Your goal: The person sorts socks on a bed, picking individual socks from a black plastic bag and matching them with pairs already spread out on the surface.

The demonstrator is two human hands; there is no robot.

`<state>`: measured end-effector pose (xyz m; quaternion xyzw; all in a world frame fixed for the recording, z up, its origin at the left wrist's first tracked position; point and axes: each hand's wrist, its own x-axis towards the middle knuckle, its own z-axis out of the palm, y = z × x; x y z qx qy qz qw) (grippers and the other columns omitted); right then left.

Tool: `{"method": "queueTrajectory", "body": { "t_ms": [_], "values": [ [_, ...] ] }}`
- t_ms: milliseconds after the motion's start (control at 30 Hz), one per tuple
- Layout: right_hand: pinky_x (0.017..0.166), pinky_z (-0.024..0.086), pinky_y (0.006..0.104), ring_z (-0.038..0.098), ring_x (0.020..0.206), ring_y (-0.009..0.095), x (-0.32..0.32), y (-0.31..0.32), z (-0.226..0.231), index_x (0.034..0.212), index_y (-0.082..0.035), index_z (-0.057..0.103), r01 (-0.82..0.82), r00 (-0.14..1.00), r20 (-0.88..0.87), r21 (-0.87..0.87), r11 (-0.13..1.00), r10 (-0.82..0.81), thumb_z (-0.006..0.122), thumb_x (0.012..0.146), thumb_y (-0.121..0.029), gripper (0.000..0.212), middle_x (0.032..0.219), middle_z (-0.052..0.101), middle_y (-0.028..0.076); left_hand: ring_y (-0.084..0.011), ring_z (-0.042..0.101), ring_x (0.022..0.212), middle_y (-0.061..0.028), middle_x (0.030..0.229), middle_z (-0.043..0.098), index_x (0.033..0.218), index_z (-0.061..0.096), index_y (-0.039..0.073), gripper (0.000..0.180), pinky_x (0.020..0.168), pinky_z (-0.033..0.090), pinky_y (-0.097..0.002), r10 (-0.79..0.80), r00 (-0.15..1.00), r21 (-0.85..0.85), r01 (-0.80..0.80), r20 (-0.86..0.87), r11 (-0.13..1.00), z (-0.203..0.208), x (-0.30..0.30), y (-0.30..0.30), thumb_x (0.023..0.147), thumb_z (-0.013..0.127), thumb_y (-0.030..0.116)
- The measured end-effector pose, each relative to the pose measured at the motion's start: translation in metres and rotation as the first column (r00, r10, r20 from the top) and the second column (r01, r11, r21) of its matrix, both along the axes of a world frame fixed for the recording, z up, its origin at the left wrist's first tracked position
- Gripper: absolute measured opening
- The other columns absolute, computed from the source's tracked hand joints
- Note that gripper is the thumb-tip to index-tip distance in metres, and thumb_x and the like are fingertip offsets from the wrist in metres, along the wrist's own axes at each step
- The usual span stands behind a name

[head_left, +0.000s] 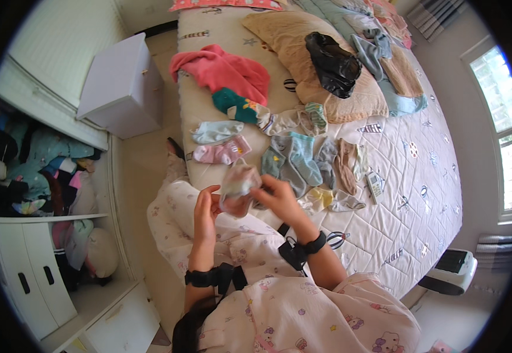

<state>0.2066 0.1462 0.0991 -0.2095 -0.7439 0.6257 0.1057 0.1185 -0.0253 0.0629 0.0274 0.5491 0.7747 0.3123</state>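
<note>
My right hand [279, 199] pinches a small pale pink and whitish sock [241, 185], blurred by motion, above my lap at the bed's edge. At its left side my left hand [206, 206] curls its fingers against the fabric; their exact hold is partly hidden. Just beyond lie a pink sock pair [222, 151] and a pale blue sock [218, 131]. To the right, blue-grey socks [303, 162], grey socks [326, 157] and brown socks [346, 162] lie in a row. Nearer me are white socks with a yellow patch [319, 199].
On the bed [426, 194] lie a white remote control [375, 187], a coral-pink cloth [226, 70], a green patterned sock [232, 105], a tan pillow [350, 106] and a black plastic bag [331, 66]. A white cabinet [115, 79] and clothes-filled shelves [50, 170] stand left.
</note>
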Motion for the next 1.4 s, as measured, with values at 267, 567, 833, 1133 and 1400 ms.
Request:
{"method": "queueTrajectory", "body": {
  "t_ms": [267, 567, 833, 1133, 1400],
  "values": [
    [0.067, 0.044, 0.0224, 0.055, 0.076, 0.009, 0.045, 0.203, -0.029, 0.104, 0.002, 0.057, 0.318, 0.945, 0.078, 0.015, 0.948, -0.318, 0.056, 0.082, -0.004, 0.023, 0.087, 0.062, 0.004, -0.0145, 0.057, 0.077, -0.0055, 0.088, 0.059, 0.109, 0.051, 0.006, 0.037, 0.072, 0.045, -0.0285, -0.02, 0.982, -0.03, 0.026, 0.188, 0.999, -0.033, -0.012, 0.005, 0.092, 0.041, 0.037],
    [0.073, 0.044, 0.0232, 0.055, 0.082, 0.011, -0.003, 0.313, -0.052, 0.113, 0.001, 0.054, 0.004, 0.986, 0.168, -0.057, 0.998, 0.005, 0.058, 0.08, -0.004, 0.033, 0.091, 0.061, 0.002, -0.0167, 0.058, 0.072, -0.0062, 0.084, 0.058, 0.107, 0.052, 0.006, 0.029, 0.064, 0.051, -0.0315, 0.042, 0.935, -0.15, 0.012, 0.352, 0.989, -0.044, -0.023, 0.012, 0.09, 0.046, 0.029],
    [0.067, 0.047, 0.0299, 0.06, 0.075, 0.017, -0.016, 0.303, -0.091, 0.097, -0.002, 0.061, 0.418, 0.782, 0.127, 0.62, 0.664, -0.61, 0.058, 0.079, -0.019, 0.025, 0.084, 0.065, 0.011, -0.0176, 0.06, 0.073, -0.0077, 0.088, 0.057, 0.107, 0.052, 0.006, 0.025, 0.063, 0.053, -0.0327, 0.016, 0.918, -0.077, 0.016, 0.396, 0.997, -0.052, -0.028, 0.012, 0.091, 0.044, 0.023],
    [0.061, 0.038, 0.0162, 0.049, 0.074, 0.006, -0.009, 0.143, -0.006, 0.103, -0.003, 0.054, 0.246, 0.873, -0.203, -0.601, 0.76, -0.443, 0.044, 0.08, 0.003, 0.027, 0.091, 0.056, 0.001, -0.0183, 0.058, 0.083, -0.0071, 0.094, 0.058, 0.112, 0.05, 0.005, 0.031, 0.075, 0.049, -0.0334, -0.056, 0.944, 0.01, 0.055, 0.324, 0.998, -0.039, -0.025, 0.019, 0.09, 0.045, 0.027],
    [0.067, 0.045, 0.0203, 0.054, 0.078, 0.005, -0.018, -0.014, 0.011, 0.107, -0.003, 0.051, -0.121, 0.983, -0.174, -0.355, 0.927, 0.062, 0.058, 0.077, 0.007, 0.032, 0.086, 0.054, 0.0, -0.016, 0.054, 0.099, -0.0057, 0.109, 0.055, 0.121, 0.044, 0.005, 0.038, 0.085, 0.044, -0.0336, -0.261, 0.96, 0.173, 0.241, 0.101, 0.955, 0.017, 0.006, 0.013, 0.09, 0.049, 0.026]
  ]
}}
